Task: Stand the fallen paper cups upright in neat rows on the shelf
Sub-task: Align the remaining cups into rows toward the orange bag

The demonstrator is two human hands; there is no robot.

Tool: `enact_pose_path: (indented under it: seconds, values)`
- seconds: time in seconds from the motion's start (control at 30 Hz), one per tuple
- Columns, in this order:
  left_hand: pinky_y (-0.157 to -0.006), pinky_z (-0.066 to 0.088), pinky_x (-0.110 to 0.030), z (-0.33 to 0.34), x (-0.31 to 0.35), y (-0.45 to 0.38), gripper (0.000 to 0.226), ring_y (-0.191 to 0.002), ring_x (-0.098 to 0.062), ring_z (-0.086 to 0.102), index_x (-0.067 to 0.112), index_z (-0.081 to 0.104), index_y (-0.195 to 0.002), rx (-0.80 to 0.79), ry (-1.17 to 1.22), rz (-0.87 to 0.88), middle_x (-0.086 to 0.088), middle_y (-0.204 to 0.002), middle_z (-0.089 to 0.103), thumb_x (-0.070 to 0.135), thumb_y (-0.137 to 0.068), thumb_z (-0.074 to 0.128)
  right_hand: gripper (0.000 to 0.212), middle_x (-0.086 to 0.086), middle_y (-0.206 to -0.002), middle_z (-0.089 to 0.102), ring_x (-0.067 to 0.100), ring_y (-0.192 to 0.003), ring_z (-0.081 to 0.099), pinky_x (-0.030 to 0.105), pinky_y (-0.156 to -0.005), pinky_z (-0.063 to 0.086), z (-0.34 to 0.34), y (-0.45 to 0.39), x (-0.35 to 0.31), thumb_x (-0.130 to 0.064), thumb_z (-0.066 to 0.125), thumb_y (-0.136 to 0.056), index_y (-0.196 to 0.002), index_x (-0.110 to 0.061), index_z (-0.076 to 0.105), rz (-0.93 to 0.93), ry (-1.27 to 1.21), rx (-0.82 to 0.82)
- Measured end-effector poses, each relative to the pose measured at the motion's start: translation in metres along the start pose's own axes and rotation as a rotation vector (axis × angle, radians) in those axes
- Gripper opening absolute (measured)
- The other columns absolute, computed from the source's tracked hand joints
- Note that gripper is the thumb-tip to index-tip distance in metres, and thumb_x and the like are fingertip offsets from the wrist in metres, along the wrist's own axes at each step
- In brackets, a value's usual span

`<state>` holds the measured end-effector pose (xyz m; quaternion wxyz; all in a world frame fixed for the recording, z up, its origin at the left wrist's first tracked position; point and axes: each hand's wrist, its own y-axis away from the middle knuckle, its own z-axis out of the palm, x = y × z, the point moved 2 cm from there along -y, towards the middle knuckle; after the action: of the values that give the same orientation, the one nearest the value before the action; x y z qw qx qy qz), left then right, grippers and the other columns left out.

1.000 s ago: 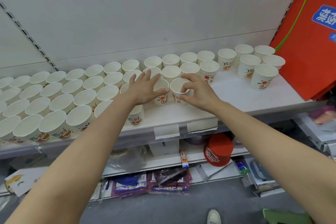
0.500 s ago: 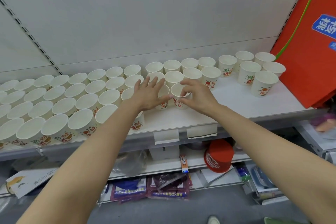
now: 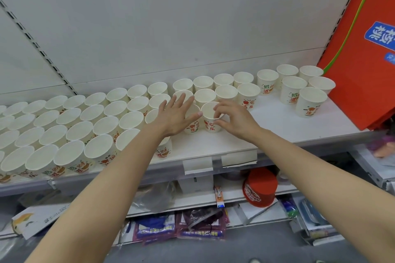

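Item: white shelf (image 3: 277, 121), our landmark for all entries below.

Paper cups (image 3: 70, 132): white, printed in red and green, all those we see standing upright, mouths up. Packed in several rows across the left part of the shelf, rims touching or nearly so. Two thinner rows continue along the back of the shelf toward the right.

Separate cluster of cups (image 3: 299, 87): at the right end of the shelf, just beside the orange bag (image 3: 363, 74), which leans against the back wall there.

Cup in hand (image 3: 210, 116): upright, near mid-shelf, forward of the back rows, touching a neighbouring cup (image 3: 192, 121) on its left.

Our right hand (image 3: 237, 119): thumb and curled fingers pinch the rim of the cup in hand, a narrow grip.

Our left hand (image 3: 174, 115): fingers straight and spread wide, laid over the neighbouring cup, thumb tip at its rim. It holds nothing.

Price-tag holders (image 3: 197, 165): two pale, on the front edge of the shelf.

Below the shelf: a lower shelf (image 3: 192, 200) bearing a red tub (image 3: 260, 190); packaged goods (image 3: 179, 230) lower still.
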<state>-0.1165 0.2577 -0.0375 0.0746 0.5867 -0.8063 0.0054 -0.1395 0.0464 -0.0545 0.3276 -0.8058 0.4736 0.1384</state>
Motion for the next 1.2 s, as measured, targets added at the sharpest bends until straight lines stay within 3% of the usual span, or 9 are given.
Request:
enact_pose_path:
  seconds: [0.07,0.13,0.3,0.47,0.6,0.83,0.97,1.2]
  values:
    - [-0.119,0.000,-0.048,0.001,0.001,0.004,0.076,-0.150,-0.021,-0.003,0.036,0.006,-0.154,0.027,0.021,0.034,0.001,-0.163,0.001,0.073,-0.089,0.019,0.014,0.000,-0.110,0.065,0.018,-0.124,0.048,0.027,-0.098,0.036,-0.001,0.001,-0.002,-0.020,0.078,-0.076,-0.087,-0.015,0.070,-0.010,0.002,0.015]
    - [-0.120,0.001,-0.046,0.001,0.004,0.008,0.075,-0.150,-0.021,-0.002,0.037,0.008,-0.154,0.052,0.039,0.077,0.001,-0.163,0.003,0.073,-0.089,0.020,0.024,-0.002,-0.111,0.064,0.013,-0.118,0.047,0.024,-0.098,0.034,-0.005,0.003,-0.005,-0.028,0.080,-0.074,-0.094,-0.018,0.071,0.005,-0.006,0.082]
    - [-0.116,0.014,-0.044,-0.014,0.035,0.000,0.077,-0.145,-0.024,0.020,0.032,0.029,-0.150,0.183,0.050,0.185,0.002,-0.159,0.024,0.076,-0.086,0.027,0.024,-0.004,-0.104,0.067,0.016,-0.102,0.053,0.030,-0.090,0.042,-0.038,0.025,0.013,-0.031,0.073,-0.081,-0.102,-0.020,0.070,0.102,0.072,0.248]
    - [-0.097,0.034,-0.042,-0.025,0.094,-0.019,0.049,-0.118,-0.028,0.048,0.027,0.053,-0.134,0.343,0.007,0.251,0.000,-0.131,0.058,0.049,-0.091,0.056,0.020,-0.003,-0.102,0.070,0.019,-0.101,0.055,0.031,-0.087,0.041,-0.096,0.062,0.057,-0.025,0.072,-0.082,-0.100,-0.018,0.071,0.243,0.244,0.352]
    - [-0.091,0.039,-0.038,-0.032,0.145,-0.051,0.037,-0.104,-0.026,0.054,0.026,0.063,-0.122,0.393,0.054,0.289,0.004,-0.111,0.067,0.040,-0.088,0.064,0.018,0.001,-0.096,0.071,0.027,-0.097,0.055,0.031,-0.081,0.038,-0.146,0.087,0.099,-0.015,0.074,-0.079,-0.096,-0.014,0.072,0.346,0.315,0.436]
    - [-0.087,0.040,-0.034,-0.010,0.262,-0.107,0.031,-0.108,-0.025,0.052,0.027,0.065,-0.118,0.317,0.058,0.407,0.000,-0.115,0.065,0.030,-0.087,0.066,0.030,-0.003,-0.111,0.064,0.018,-0.102,0.046,0.024,-0.078,0.031,-0.192,0.112,0.151,-0.015,0.070,-0.082,-0.111,-0.019,0.067,0.398,0.312,0.296]
    - [-0.088,0.042,-0.038,0.008,0.287,-0.132,0.037,-0.109,-0.029,0.051,0.021,0.060,-0.125,0.406,0.054,0.311,-0.006,-0.122,0.060,0.015,-0.088,0.060,0.027,-0.006,-0.108,0.064,0.016,-0.102,0.046,0.028,-0.078,0.037,-0.196,0.110,0.160,-0.014,0.070,-0.081,-0.107,-0.021,0.067,0.343,0.294,0.238]
    - [-0.064,0.035,-0.030,0.002,0.279,-0.136,0.014,-0.095,-0.025,0.056,0.023,0.073,-0.093,0.386,0.113,0.231,-0.003,-0.092,0.068,0.026,-0.090,0.060,0.023,-0.007,-0.098,0.067,0.018,-0.096,0.046,0.030,-0.077,0.038,-0.192,0.102,0.168,-0.015,0.079,-0.074,-0.095,-0.020,0.070,0.220,0.302,0.166]
